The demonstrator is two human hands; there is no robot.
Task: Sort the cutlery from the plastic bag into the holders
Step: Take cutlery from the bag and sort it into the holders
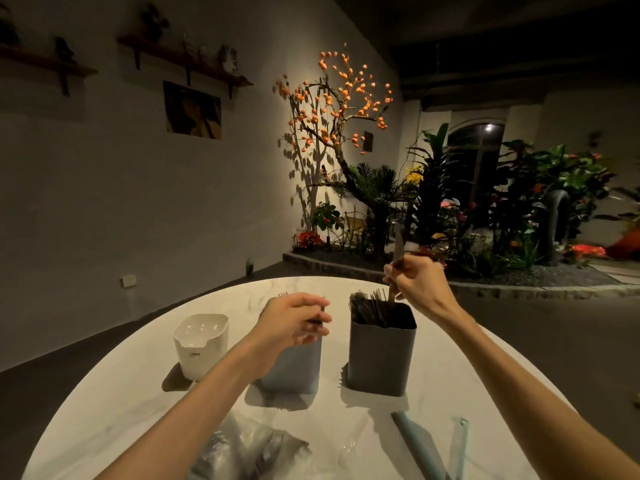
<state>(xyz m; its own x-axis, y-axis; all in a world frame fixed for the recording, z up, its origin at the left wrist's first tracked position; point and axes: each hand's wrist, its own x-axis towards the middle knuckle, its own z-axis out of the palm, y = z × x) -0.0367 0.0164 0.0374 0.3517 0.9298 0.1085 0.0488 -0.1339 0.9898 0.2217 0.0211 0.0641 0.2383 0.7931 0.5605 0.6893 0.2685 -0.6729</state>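
Note:
Three holders stand on the round white table [138,403]: a white one [201,344] at the left, a grey-blue one [294,368] in the middle, a dark grey one [381,358] at the right holding several dark pieces of cutlery. My right hand [412,282] grips a knife [398,249] upright, its lower end just above the dark grey holder's mouth. My left hand [294,318] hovers over the middle holder with fingers curled on a dark piece of cutlery; fork tines show behind it. The clear plastic bag [249,448] lies crumpled near the table's front edge.
Two pale blue-green items [420,445] lie on the table at the front right, beside my right forearm. Beyond the table are a dark floor, a white wall with shelves, and a planted bed with an orange-fruited tree.

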